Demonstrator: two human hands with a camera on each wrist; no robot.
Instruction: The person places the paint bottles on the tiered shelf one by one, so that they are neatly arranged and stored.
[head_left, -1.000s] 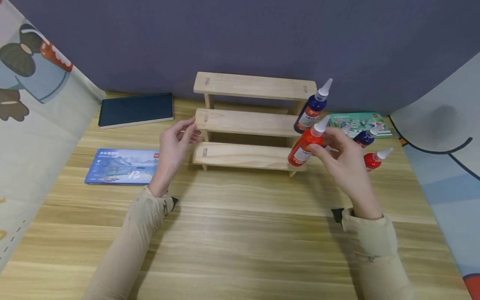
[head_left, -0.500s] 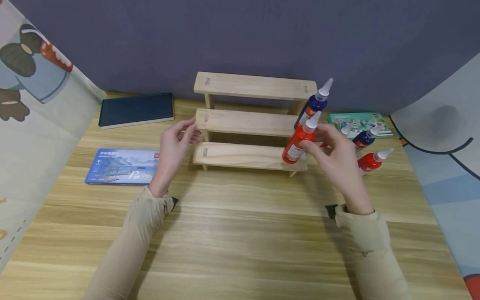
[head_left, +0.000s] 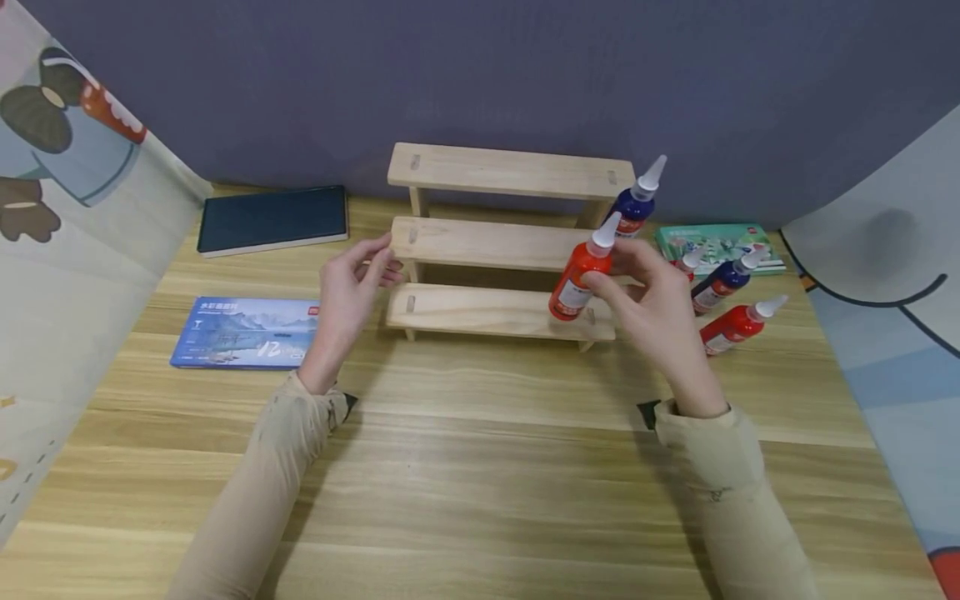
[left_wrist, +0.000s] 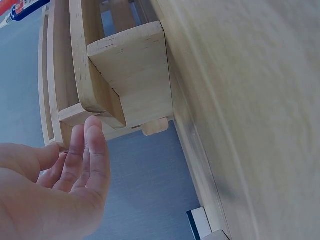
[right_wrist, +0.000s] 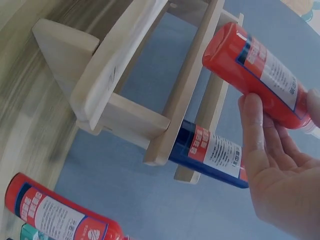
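Note:
A three-tier wooden step rack (head_left: 487, 242) stands near the dark back wall. At the left end of its middle plank my left hand (head_left: 348, 287) pinches the edge between thumb and fingers. My right hand (head_left: 660, 312) grips a red paint bottle (head_left: 572, 292) with a white pointed cap, its thumb and fingers around the upper part. That bottle leans slightly and hangs in the air over the right part of the lower tiers. Behind it, a dark blue paint bottle (right_wrist: 205, 152) stands at the right end of the middle plank, partly hidden by the right hand in the head view.
To the rack's right stand another blue bottle (head_left: 718, 286) and two red bottles, one in front (head_left: 729, 329), one mostly behind my hand. A green box (head_left: 750, 237) lies behind them. On the left lie a dark book (head_left: 273, 221) and a blue paint box (head_left: 243, 333).
My right hand has carried the red bottle leftward along the front of the rack, uncovering more of the bottles on the right. The left hand stays at the middle plank's end.

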